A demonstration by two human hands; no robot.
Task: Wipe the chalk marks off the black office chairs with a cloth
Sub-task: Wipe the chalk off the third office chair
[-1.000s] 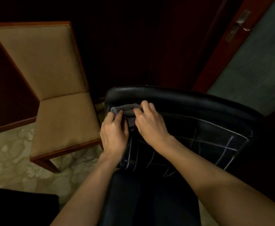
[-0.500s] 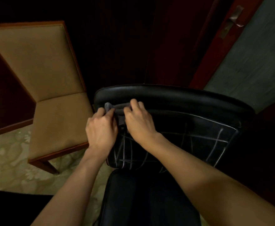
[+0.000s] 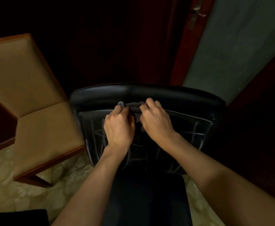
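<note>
A black office chair (image 3: 174, 95) stands in front of me, its backrest crossed with white chalk marks (image 3: 197, 132). A small grey cloth (image 3: 133, 105) lies bunched against the upper part of the backrest. My left hand (image 3: 119, 126) grips the cloth's left end and my right hand (image 3: 156, 119) grips its right end, both pressed to the chair. Much of the cloth is hidden under my fingers. The black seat (image 3: 149, 201) lies below, between my forearms.
A tan upholstered chair with a wooden frame (image 3: 35, 121) stands close on the left. A reddish wooden door frame (image 3: 182, 54) and a grey-green wall (image 3: 231, 46) are behind on the right. Patterned carpet (image 3: 19, 196) covers the floor. A dark object (image 3: 16, 217) sits at bottom left.
Both hands, still holding the cloth, have slid rightward along the top of the backrest toward its middle. My view has shifted slightly.
</note>
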